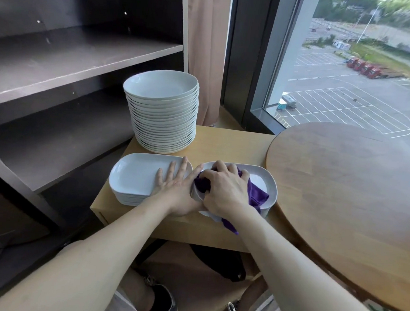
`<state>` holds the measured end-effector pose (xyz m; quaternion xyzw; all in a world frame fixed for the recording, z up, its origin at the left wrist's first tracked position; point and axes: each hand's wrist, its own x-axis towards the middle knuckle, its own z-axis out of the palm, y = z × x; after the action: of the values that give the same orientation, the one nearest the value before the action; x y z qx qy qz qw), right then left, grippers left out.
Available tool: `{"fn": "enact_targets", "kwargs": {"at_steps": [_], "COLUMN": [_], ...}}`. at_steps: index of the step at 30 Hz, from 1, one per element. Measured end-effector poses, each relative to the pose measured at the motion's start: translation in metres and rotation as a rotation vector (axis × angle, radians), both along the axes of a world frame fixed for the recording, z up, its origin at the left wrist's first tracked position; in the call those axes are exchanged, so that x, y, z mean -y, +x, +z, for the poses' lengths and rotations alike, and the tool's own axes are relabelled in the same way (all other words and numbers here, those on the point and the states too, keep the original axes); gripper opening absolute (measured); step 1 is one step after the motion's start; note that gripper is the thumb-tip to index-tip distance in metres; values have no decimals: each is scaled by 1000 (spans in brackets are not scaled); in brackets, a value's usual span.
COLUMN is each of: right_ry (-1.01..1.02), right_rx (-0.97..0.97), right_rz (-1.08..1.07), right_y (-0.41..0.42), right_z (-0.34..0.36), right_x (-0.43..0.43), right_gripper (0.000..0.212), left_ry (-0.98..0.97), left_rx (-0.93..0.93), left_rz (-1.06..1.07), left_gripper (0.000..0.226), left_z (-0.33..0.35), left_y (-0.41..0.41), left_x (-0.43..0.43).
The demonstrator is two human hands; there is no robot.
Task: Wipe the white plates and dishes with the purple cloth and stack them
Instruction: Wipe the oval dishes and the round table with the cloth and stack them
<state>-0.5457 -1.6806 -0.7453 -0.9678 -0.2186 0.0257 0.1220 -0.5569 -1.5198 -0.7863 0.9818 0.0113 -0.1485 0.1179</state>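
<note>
A tall stack of round white plates (162, 113) stands at the back of the small wooden table (224, 142). In front of it lie two low stacks of white rectangular dishes. My left hand (175, 187) rests flat, fingers spread, on the right end of the left stack (134, 177), its thumb against the right stack's rim. My right hand (226, 188) presses the bunched purple cloth (257, 195) into the top dish of the right stack (268, 184). A tail of the cloth hangs over the table's front edge.
A dark shelf unit (71, 68) stands to the left, close to the table. A large round wooden table (354, 195) crowds the right side. A window and a curtain are behind. My knees and shoes show below, beside a black bag (218, 260).
</note>
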Motion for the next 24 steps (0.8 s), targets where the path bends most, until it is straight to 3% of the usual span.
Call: {"fn": "enact_targets", "kwargs": {"at_steps": [5, 9, 14, 24], "right_ry": [-65, -123, -84, 26], "right_rx": [-62, -50, 0, 56], "right_rz": [76, -30, -153, -213], "right_y": [3, 8, -1, -46], "right_z": [7, 6, -1, -8], "right_x": [21, 63, 82, 103], "right_gripper": [45, 46, 67, 63], "left_ry": [-9, 17, 19, 24], "left_rx": [14, 32, 33, 30], "left_rz": [20, 6, 11, 24], "left_gripper": [126, 129, 128, 130], "left_z": [-1, -2, 0, 0], "left_y": [-2, -2, -3, -2], "left_x": [1, 0, 2, 2]}}
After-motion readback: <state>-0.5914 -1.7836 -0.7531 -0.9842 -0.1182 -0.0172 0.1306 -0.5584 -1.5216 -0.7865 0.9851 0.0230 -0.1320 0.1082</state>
